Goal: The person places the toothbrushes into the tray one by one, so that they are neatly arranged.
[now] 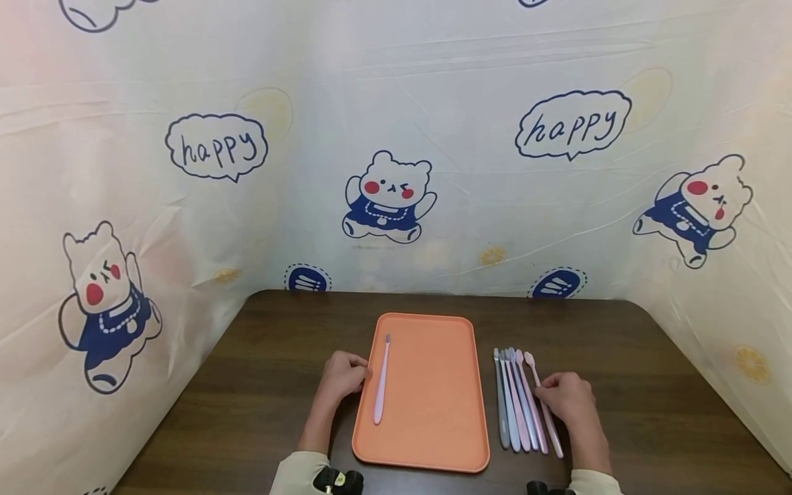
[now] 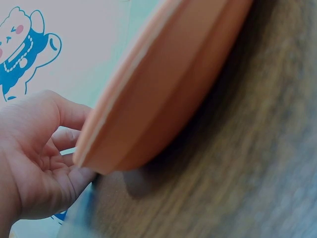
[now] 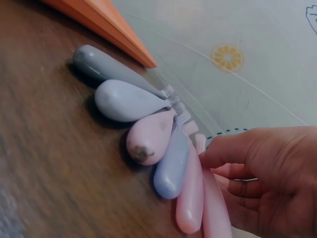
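Note:
An orange tray [image 1: 433,392] lies on the table, with one pink toothbrush [image 1: 381,388] near its left side. My left hand [image 1: 343,377] holds the tray's left rim between thumb and fingers; the left wrist view shows the hand [image 2: 39,153] at the rim's edge. Right of the tray, several toothbrushes lie side by side, bristle ends away from me, among them a grey toothbrush [image 1: 502,405] at the row's left. My right hand [image 1: 570,400] pinches the rightmost pink toothbrush [image 1: 552,426], whose handle [image 3: 216,208] shows below the fingers in the right wrist view.
The dark wooden table [image 1: 266,385] is bordered at the back and sides by a pale printed sheet [image 1: 470,206] with cartoon bears. A narrow strip of table separates the tray from the toothbrush row.

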Demonstrator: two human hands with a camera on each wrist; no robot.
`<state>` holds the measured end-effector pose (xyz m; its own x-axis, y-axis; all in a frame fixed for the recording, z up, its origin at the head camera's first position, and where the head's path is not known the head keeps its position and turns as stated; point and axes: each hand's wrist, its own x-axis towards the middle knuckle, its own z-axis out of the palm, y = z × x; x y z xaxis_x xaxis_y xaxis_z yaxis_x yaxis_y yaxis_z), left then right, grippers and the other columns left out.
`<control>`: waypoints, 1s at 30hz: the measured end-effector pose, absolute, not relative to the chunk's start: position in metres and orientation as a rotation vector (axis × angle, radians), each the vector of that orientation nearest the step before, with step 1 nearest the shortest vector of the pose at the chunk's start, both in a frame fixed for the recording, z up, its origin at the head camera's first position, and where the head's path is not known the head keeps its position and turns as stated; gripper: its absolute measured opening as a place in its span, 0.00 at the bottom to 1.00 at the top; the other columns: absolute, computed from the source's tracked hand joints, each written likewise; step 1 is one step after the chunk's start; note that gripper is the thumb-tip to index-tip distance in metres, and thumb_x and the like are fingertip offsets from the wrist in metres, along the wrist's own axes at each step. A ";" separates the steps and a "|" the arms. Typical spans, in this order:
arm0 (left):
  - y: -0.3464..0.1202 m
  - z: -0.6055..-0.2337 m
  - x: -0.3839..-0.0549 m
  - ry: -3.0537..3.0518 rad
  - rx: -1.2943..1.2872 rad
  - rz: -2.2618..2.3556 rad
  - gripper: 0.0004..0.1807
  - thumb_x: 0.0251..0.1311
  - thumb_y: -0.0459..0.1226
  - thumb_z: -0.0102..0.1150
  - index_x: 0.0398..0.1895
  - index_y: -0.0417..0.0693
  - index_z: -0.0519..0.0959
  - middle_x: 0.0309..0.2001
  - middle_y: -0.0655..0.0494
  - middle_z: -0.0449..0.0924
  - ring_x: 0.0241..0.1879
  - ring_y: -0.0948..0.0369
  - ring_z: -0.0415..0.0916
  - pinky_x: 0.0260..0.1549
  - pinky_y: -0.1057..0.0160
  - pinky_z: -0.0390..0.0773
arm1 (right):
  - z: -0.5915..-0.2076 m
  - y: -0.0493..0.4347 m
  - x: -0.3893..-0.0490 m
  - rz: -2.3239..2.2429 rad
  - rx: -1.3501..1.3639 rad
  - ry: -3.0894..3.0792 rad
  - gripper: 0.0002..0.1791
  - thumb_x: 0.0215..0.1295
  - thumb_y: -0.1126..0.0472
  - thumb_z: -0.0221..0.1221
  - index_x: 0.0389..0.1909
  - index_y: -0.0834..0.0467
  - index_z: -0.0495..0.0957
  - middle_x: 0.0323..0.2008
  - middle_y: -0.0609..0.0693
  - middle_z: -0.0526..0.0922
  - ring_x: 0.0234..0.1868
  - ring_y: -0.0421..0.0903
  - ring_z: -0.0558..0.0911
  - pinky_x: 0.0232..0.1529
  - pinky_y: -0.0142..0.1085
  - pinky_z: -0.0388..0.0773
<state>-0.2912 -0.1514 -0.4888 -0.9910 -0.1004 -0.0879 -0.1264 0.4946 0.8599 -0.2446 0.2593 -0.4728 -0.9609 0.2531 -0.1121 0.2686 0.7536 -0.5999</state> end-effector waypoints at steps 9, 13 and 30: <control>-0.151 -0.487 -0.290 2.678 -0.208 1.558 0.10 0.54 0.30 0.62 0.37 0.35 0.88 0.34 0.45 0.88 0.24 0.63 0.82 0.24 0.65 0.83 | -0.474 0.259 -0.245 -0.975 0.455 2.921 0.14 0.58 0.55 0.65 0.34 0.65 0.86 0.33 0.59 0.86 0.38 0.58 0.81 0.41 0.50 0.77; -0.150 -0.487 -0.289 2.677 -0.214 1.557 0.10 0.54 0.30 0.62 0.37 0.35 0.88 0.34 0.45 0.88 0.25 0.63 0.82 0.25 0.64 0.83 | -0.473 0.259 -0.244 -0.969 0.445 2.938 0.14 0.58 0.55 0.65 0.33 0.64 0.85 0.32 0.58 0.86 0.37 0.57 0.81 0.39 0.49 0.76; -0.151 -0.489 -0.291 2.677 -0.220 1.540 0.10 0.53 0.30 0.63 0.38 0.35 0.88 0.35 0.46 0.87 0.25 0.63 0.81 0.25 0.64 0.83 | -0.471 0.266 -0.244 -1.039 0.417 2.929 0.14 0.60 0.56 0.62 0.34 0.65 0.85 0.31 0.56 0.85 0.35 0.53 0.80 0.33 0.39 0.73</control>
